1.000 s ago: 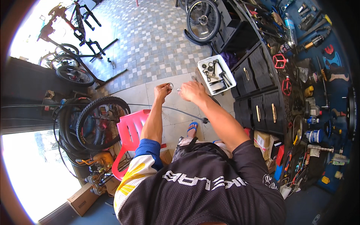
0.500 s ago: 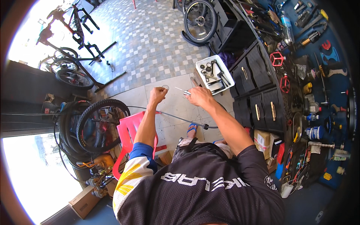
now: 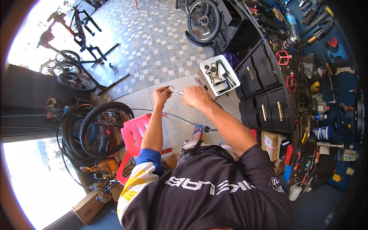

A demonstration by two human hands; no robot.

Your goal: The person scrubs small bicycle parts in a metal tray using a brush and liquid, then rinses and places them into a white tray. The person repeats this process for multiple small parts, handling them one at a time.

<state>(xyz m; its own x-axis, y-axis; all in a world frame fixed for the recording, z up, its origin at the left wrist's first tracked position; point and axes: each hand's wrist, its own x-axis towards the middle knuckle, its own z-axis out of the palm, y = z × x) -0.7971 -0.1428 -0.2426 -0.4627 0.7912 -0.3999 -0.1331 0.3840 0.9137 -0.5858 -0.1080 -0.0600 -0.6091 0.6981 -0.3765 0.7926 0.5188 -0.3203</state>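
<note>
My left hand [image 3: 162, 96] pinches a small metal ring [image 3: 171, 87] out in front of me, above the pale floor tiles. In my right hand [image 3: 195, 96] is a slim, silvery pointed tool [image 3: 180, 92], gripped by its handle. Its thin tip points left and meets or nearly meets the ring; at this size I cannot tell whether they touch. Most of the handle is hidden by my fingers. Just beyond my right hand stands a white plastic tray [image 3: 236, 81] with several dark and metal bike parts in it.
A pink plastic stool [image 3: 132, 134] stands under my left forearm. A grey hose [image 3: 180, 117] stretches below my hands. Tyres and a wheel [image 3: 86, 128] are piled at left. Black drawers [image 3: 264, 111] and a tool-laden bench line the right. A bike frame [image 3: 78, 32] stands far left.
My right hand has moved left, bringing the tool's tip from a gap away up to the ring. My left hand has hardly moved and keeps its pinch.
</note>
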